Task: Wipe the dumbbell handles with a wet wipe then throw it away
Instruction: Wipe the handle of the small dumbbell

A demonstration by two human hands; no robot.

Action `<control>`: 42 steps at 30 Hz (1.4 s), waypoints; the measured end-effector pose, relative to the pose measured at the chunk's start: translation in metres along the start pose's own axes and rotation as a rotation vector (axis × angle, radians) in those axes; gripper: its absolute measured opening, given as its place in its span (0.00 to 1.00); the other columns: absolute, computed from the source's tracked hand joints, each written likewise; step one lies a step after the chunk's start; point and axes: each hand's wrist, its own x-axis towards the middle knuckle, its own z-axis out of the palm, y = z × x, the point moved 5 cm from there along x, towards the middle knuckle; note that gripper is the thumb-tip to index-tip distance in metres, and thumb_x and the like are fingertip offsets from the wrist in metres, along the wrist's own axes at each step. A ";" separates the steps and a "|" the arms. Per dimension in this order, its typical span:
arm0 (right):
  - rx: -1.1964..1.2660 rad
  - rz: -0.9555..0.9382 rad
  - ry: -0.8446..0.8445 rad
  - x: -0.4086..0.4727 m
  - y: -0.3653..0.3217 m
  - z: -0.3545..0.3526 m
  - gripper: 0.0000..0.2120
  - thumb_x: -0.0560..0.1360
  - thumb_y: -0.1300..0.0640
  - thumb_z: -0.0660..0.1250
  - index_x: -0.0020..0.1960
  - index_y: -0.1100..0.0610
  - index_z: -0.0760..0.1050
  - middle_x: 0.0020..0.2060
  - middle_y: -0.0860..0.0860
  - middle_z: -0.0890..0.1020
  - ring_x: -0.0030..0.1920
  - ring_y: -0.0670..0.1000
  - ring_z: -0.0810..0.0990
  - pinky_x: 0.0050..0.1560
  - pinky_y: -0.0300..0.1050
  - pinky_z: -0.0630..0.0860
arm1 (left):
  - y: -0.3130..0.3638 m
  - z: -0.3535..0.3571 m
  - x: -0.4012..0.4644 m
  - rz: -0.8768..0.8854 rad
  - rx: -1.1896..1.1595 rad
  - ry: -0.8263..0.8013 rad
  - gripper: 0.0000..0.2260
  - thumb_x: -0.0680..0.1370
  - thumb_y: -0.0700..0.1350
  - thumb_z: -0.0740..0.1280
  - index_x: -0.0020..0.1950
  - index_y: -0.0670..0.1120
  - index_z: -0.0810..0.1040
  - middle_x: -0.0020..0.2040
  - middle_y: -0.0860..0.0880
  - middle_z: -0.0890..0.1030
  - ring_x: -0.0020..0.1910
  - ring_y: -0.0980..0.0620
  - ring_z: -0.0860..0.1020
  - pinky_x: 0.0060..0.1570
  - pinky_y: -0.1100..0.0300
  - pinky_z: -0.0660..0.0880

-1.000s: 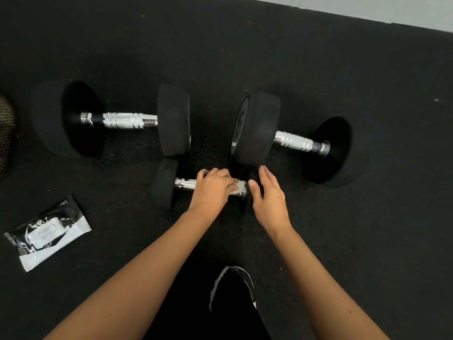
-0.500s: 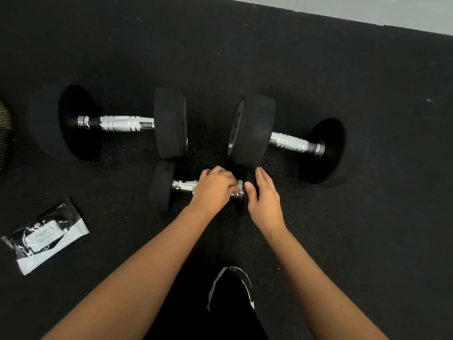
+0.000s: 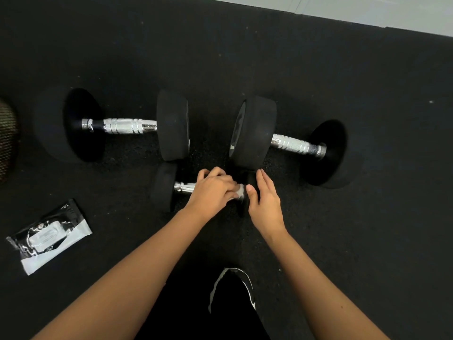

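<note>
A small black dumbbell (image 3: 163,186) with a chrome handle lies on the dark floor in front of me. My left hand (image 3: 212,192) is wrapped over its handle, pressing a white wet wipe (image 3: 239,190) that peeks out past the fingers. My right hand (image 3: 266,200) rests flat, fingers together, against the dumbbell's right end, which it mostly hides. Two large dumbbells lie beyond: one at the left (image 3: 127,125), one at the right (image 3: 294,144), both with bare chrome handles.
A black-and-white wet wipe packet (image 3: 49,235) lies on the rubber floor mat (image 3: 367,217) at the lower left. A brownish round object (image 3: 6,138) shows at the left edge. My dark trouser leg (image 3: 196,310) is at the bottom. Pale flooring (image 3: 367,11) begins at the top right.
My left hand slid slightly left and back right along the small dumbbell's handle with the wipe. My right hand stays against the right end.
</note>
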 end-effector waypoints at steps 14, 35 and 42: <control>-0.005 -0.016 0.015 0.001 0.002 0.001 0.25 0.80 0.54 0.56 0.75 0.58 0.56 0.75 0.50 0.57 0.74 0.48 0.56 0.70 0.36 0.54 | -0.014 0.002 0.015 -0.102 -0.243 -0.066 0.10 0.75 0.51 0.66 0.54 0.52 0.82 0.53 0.57 0.80 0.59 0.55 0.67 0.61 0.55 0.58; -0.013 -0.025 0.018 0.001 0.002 0.002 0.24 0.80 0.54 0.56 0.75 0.57 0.56 0.75 0.49 0.57 0.74 0.47 0.56 0.67 0.32 0.51 | -0.017 0.009 0.040 -0.178 -0.363 -0.200 0.08 0.74 0.49 0.69 0.44 0.46 0.84 0.41 0.50 0.82 0.46 0.51 0.76 0.56 0.50 0.73; -0.015 -0.039 0.031 0.001 0.002 0.002 0.24 0.80 0.55 0.56 0.75 0.59 0.56 0.75 0.51 0.58 0.74 0.48 0.57 0.67 0.31 0.52 | -0.032 -0.004 0.016 -0.246 -0.337 0.014 0.08 0.74 0.52 0.69 0.50 0.53 0.83 0.52 0.50 0.75 0.55 0.50 0.68 0.62 0.56 0.62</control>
